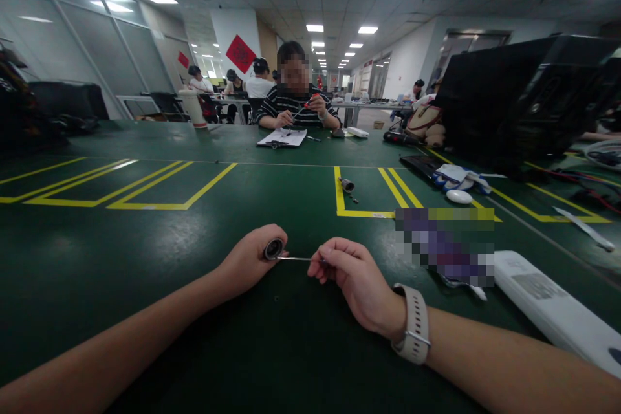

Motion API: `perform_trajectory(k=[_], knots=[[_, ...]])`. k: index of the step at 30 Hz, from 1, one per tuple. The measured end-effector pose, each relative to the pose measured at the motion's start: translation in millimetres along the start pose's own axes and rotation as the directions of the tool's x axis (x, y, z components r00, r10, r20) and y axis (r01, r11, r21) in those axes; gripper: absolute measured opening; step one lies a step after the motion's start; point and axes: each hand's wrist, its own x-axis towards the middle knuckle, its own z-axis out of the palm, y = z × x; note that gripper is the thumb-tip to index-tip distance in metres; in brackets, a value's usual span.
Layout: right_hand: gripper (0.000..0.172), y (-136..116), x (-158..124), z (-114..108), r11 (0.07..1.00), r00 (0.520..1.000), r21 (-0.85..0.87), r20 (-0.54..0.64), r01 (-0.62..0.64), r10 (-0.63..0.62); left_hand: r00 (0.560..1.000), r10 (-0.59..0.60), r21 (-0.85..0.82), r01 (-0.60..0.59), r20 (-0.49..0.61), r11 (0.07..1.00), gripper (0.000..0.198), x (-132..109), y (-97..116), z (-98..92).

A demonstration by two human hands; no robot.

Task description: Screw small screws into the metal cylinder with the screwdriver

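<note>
My left hand (255,256) is closed around a short round metal part (273,249), whose hollow, ringed end faces me. From the right, my right hand (356,278) pinches a slim screwdriver-like tool (295,259) with a thin metal shaft. The shaft lies level, its tip at the lower edge of the metal part by my left fingers; whether it sits in the part I cannot tell. My right fingers hide most of the tool's handle. Farther off, a similar metal cylinder (347,185) lies within yellow tape, with small dark pieces (356,200) beside it.
A green table (194,362) carries yellow tape lines. To the right are a blurred purple packet (441,249), a long white device (548,304), gloves (458,178), a white oval object (458,196) and a black case (514,97). Opposite, a person (297,97) holds a red-handled tool above a clipboard (282,138).
</note>
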Motion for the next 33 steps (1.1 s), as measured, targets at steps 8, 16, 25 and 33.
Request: perform_trajectory(k=[8,16,25,33], knots=[[0.014,-10,-6,8,0.683,0.955,-0.67,0.167,0.292,-0.245,1.0,-0.002,0.035,0.002,-0.007,0.999,0.006,-1,2,1.7],[0.016,-9,-12,16,0.052,0.785,-0.805,0.558,0.59,-0.27,0.996,0.089,0.153,-0.085,-0.016,0.985,0.007,-3,1,4.5],[0.017,-14,-3,8,0.716,0.965,-0.646,0.179,0.263,-0.192,0.986,0.162,0.184,-0.166,0.038,0.969,0.008,-6,4,0.0],[0.015,-3,8,-2,0.986,0.996,-0.161,0.085,0.031,-0.017,0.992,0.128,0.113,-0.128,0.003,0.985,0.011,-5,1,1.7]])
